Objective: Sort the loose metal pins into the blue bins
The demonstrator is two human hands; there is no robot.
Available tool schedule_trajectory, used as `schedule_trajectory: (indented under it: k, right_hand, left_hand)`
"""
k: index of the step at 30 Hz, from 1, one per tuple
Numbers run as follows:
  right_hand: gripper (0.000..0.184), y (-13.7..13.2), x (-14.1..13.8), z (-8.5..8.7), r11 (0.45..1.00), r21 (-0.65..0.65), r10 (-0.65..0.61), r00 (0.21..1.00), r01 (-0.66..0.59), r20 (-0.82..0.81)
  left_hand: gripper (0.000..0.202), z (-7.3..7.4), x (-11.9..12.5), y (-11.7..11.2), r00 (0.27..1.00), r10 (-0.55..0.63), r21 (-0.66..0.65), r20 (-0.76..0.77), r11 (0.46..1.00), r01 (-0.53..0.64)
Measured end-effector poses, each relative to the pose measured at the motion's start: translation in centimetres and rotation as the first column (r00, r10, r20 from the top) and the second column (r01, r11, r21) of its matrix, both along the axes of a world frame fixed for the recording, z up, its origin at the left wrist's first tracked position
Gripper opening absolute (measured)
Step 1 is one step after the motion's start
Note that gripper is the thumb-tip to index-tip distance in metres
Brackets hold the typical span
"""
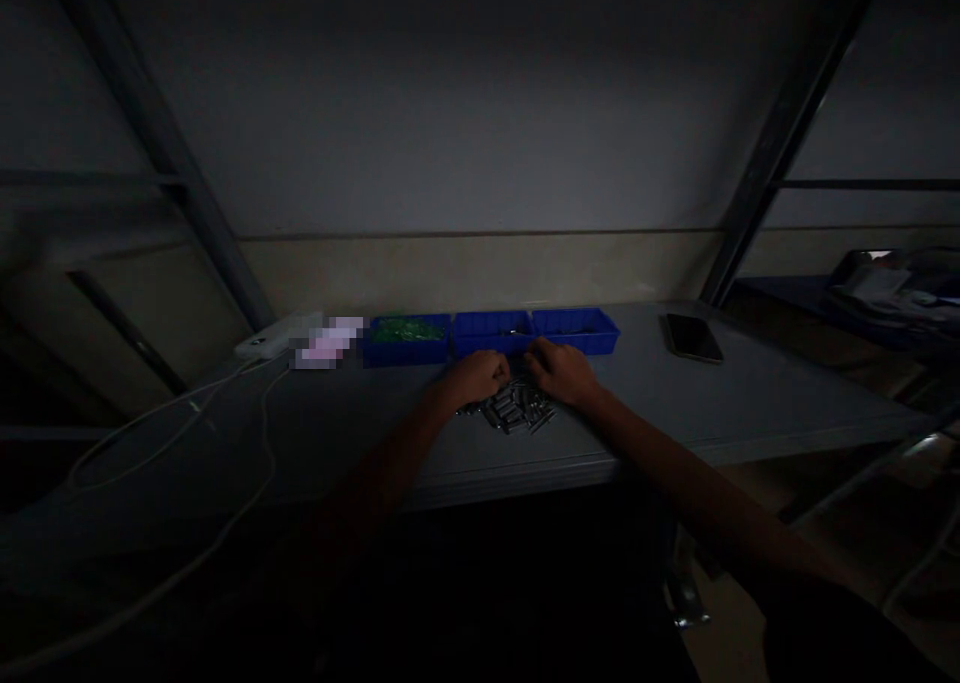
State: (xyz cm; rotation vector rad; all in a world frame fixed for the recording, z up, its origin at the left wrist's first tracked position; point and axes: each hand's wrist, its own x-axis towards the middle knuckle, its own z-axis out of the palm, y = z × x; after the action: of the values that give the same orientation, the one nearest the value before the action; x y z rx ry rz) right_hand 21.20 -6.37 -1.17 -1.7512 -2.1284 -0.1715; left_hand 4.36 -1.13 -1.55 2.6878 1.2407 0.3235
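Note:
A loose pile of small silvery metal rods or pins (514,410) lies on the grey table before me. My left hand (478,376) is closed at the pile's left edge, fingers curled together. Across from it, my right hand (564,371) rests over the right side of the pile, its fingers bent and drawn in. Whatever either hand pinches is too small and dark to make out. Just behind the hands stand a middle blue bin (491,328) with a few shiny pieces and a right blue bin (581,333) with small pieces at its bottom.
A left blue bin (405,353) holds green plastic packaging. Further left are a blurred pinkish item (328,345) and a white power strip (262,345) with cables trailing over the table. A dark phone (694,337) lies at the right. Metal frame posts and a wall stand behind.

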Motion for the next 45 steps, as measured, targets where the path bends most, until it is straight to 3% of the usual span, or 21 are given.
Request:
schedule_trajectory:
  k: [7, 11, 16, 25, 32, 38, 45]
  right_hand:
    - [0.029, 0.3, 0.1, -0.4, 0.996, -0.012, 0.088, 0.996, -0.089, -0.027]
    - [0.023, 0.3, 0.3, -0.5, 0.981, 0.016, 0.193, 0.98, -0.192, -0.056]
    - [0.019, 0.5, 0.4, -0.7, 0.974, 0.072, 0.219, 0.973, -0.213, -0.076]
    - [0.021, 0.6, 0.4, -0.8, 0.985, 0.063, 0.162, 0.984, -0.158, -0.072]
    - [0.022, 0.5, 0.4, -0.9, 0.979, 0.098, 0.189, 0.977, -0.18, -0.099]
    - [0.021, 0.5, 0.3, -0.8, 0.971, 0.126, 0.215, 0.972, -0.202, -0.098]
    - [0.027, 0.5, 0.2, -0.6, 0.973, 0.127, 0.202, 0.977, -0.192, -0.073]
  left_hand:
    - [0.018, -0.1, 0.2, -0.1, 0.983, -0.034, 0.184, -0.18, 0.981, 0.067]
    - [0.019, 0.1, -0.3, 0.2, 0.999, -0.007, 0.147, -0.034, 0.989, 0.012]
    - [0.02, 0.6, -0.7, 0.2, 0.974, -0.014, 0.063, 0.224, 0.998, 0.0]
    - [0.014, 1.3, -0.5, -0.7, 0.89, -0.008, 0.031, 0.457, 0.999, -0.007]
    - [0.012, 1.3, -0.5, -0.5, 0.883, -0.018, 0.134, 0.469, 0.99, -0.051]
    - [0.021, 1.0, -0.4, -0.5, 0.91, 0.001, 0.133, 0.414, 0.989, -0.062]
    - [0.02, 1.3, -0.4, -1.1, 0.892, -0.045, 0.138, 0.45, 0.99, -0.02]
